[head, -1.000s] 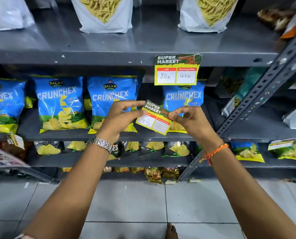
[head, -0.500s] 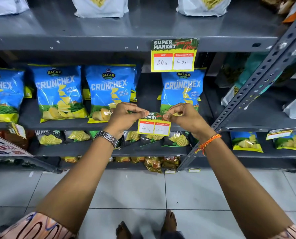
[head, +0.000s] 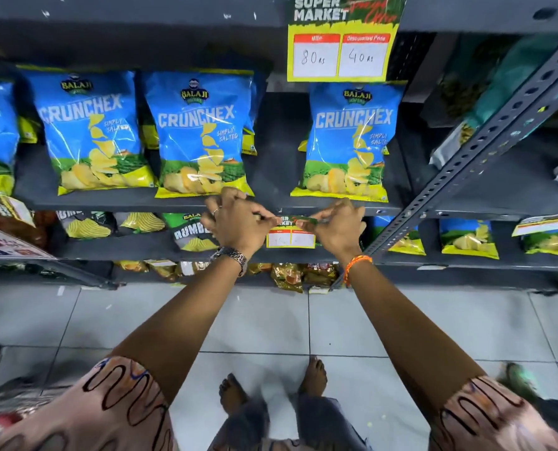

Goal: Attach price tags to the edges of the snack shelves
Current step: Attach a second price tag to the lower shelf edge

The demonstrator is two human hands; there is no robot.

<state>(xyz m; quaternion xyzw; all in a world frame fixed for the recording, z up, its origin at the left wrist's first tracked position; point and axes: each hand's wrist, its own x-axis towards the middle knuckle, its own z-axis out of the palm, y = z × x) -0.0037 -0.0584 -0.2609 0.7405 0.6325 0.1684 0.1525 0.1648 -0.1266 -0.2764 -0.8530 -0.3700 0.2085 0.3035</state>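
A small yellow price tag with a green header and two white boxes hangs against the front edge of the middle shelf. My left hand pinches its top left corner and my right hand pinches its top right corner, both pressing at the shelf lip. A larger tag reading 80 and 40 is stuck on the edge of the shelf above. Blue Crunchex chip bags stand on the middle shelf, just behind my hands.
A perforated grey upright runs diagonally at the right. Lower shelves hold green and yellow snack packs. Another tag sits on the right-hand shelf edge. Pale floor tiles and bare feet are below.
Both hands carried the small tag down from in front of the chip bags to the middle shelf's front edge and straightened it. The view tilted downward.
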